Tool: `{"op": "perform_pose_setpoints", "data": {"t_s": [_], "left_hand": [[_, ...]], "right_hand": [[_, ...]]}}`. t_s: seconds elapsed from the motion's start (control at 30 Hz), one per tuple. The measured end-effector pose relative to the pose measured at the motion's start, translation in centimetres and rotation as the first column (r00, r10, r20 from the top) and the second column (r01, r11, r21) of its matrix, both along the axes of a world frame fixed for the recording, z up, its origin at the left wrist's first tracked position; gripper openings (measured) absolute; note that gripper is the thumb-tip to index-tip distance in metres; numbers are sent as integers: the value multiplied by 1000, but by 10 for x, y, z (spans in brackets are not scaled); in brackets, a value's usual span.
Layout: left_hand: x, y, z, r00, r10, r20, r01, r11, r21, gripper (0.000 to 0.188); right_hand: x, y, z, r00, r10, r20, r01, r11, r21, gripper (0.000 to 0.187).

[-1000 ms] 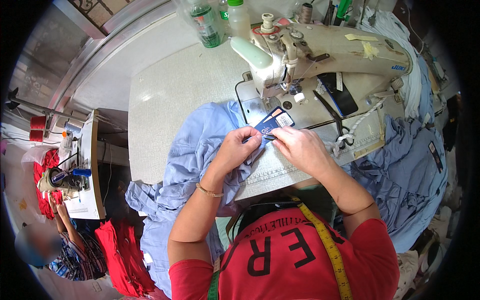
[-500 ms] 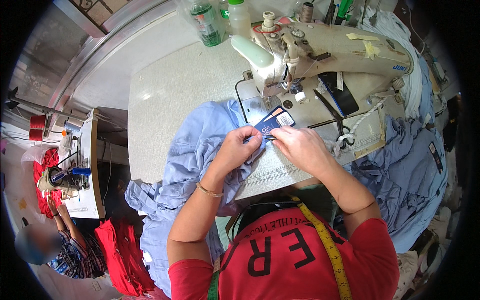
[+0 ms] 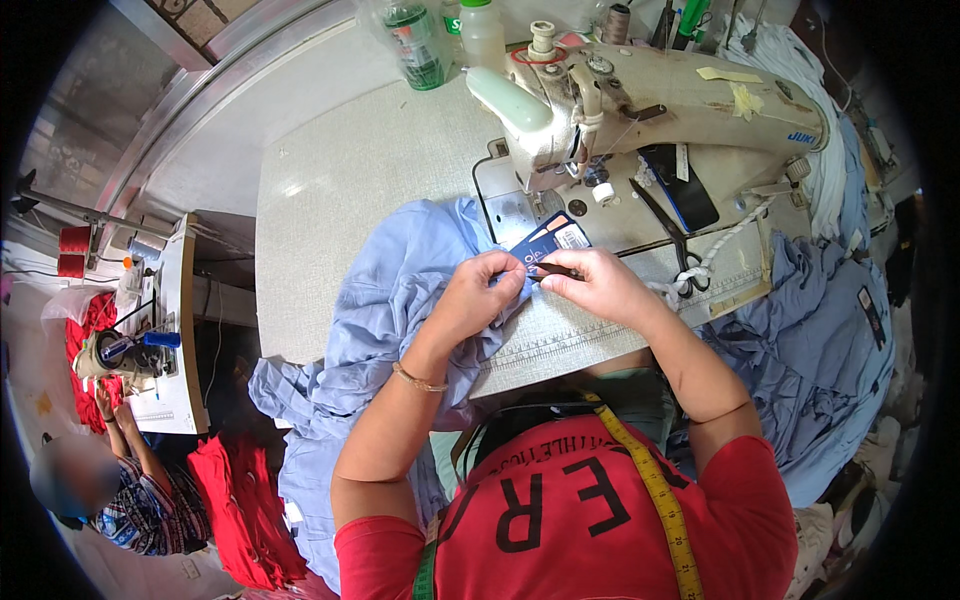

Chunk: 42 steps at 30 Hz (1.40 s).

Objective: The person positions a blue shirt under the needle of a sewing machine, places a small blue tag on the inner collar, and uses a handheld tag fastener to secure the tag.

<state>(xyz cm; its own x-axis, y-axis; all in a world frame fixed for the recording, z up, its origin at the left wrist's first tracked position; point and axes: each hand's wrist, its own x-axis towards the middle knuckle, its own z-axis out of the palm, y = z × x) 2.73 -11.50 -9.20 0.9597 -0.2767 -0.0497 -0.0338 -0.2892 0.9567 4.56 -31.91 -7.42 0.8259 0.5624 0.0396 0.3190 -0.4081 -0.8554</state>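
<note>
Light blue cloth [image 3: 385, 270], apparently a garment, spreads over the near part of the table and hangs off its front edge. My left hand [image 3: 485, 287] is closed in a pinch on its upper right part. Close by, my right hand [image 3: 600, 287] grips a slim dark tool [image 3: 558, 270] whose tip meets the left fingertips; its exact kind does not show. Just beyond both hands lies a dark blue hang tag [image 3: 548, 237] with a white label. The sewing machine [image 3: 690, 90] stands past the tag, its needle area lit.
Black-handled scissors [image 3: 672, 225] and a dark phone [image 3: 685, 185] lie right of the needle area. Bottles [image 3: 480, 38] stand at the back. More blue garments [image 3: 800, 340] hang at the right. Another person [image 3: 150, 500] works at a second machine on the left.
My right fingers have shifted on the dark tool, so more of its body shows above them. My left hand keeps its pinch on the cloth.
</note>
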Motion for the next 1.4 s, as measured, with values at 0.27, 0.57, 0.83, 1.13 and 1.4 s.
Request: {"op": "perform_pose_setpoints", "data": {"t_s": [0.27, 0.57, 0.83, 1.13, 1.4], "left_hand": [[0, 1, -1, 999, -9, 46, 9, 1000, -12, 13], [1, 2, 4, 992, 4, -124, -20, 992, -127, 11], [-1, -3, -2, 999, 32, -27, -34, 996, -87, 12], [0, 1, 4, 992, 44, -118, -50, 998, -50, 15], [-1, 1, 2, 999, 36, -41, -37, 999, -27, 14]], "right_hand": [[-5, 3, -8, 994, -68, 85, 68, 998, 1, 25], [-13, 11, -12, 942, -180, 282, 177, 984, 38, 22], [-7, 17, -7, 890, -239, 389, 204, 970, 130, 20], [-14, 4, 0, 909, -129, 395, 136, 991, 10, 17], [-16, 6, -1, 868, -89, 488, 141, 987, -72, 18]]}}
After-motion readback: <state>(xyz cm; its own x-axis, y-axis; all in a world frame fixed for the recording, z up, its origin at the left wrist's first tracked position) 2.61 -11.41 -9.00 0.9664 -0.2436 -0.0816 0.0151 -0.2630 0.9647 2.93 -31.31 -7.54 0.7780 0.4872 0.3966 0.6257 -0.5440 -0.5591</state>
